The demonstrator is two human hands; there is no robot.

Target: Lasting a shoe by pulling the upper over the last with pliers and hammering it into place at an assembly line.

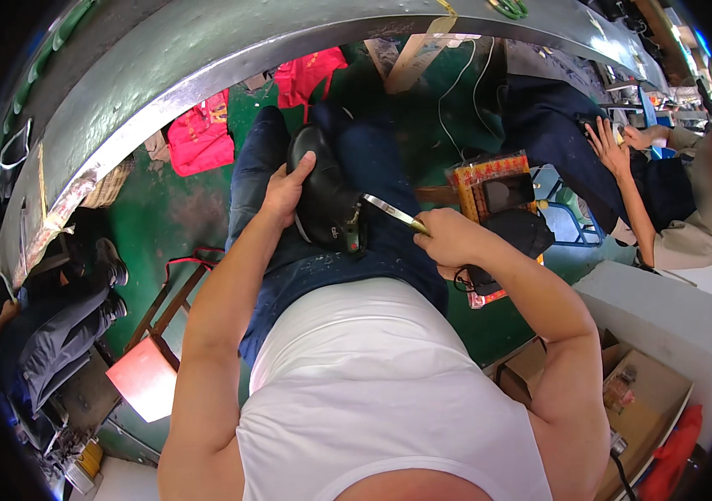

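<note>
Here, the left hand (287, 192) is gripping a black shoe (321, 188) lying over the lap (310, 271); the right hand (448, 236) is clasping a silver tool (393, 212), its tip pointing at the shoe's side. With any loosening left grip, the shoe might be rolling and getting scratched.

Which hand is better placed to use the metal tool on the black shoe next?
Probably the right hand: it holds the metal tool beside the black shoe, which the left hand grips.

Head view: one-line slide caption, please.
Left hand grips a black shoe over dark-blue trousers; right hand holds a metal-bladed tool beside it.
</note>
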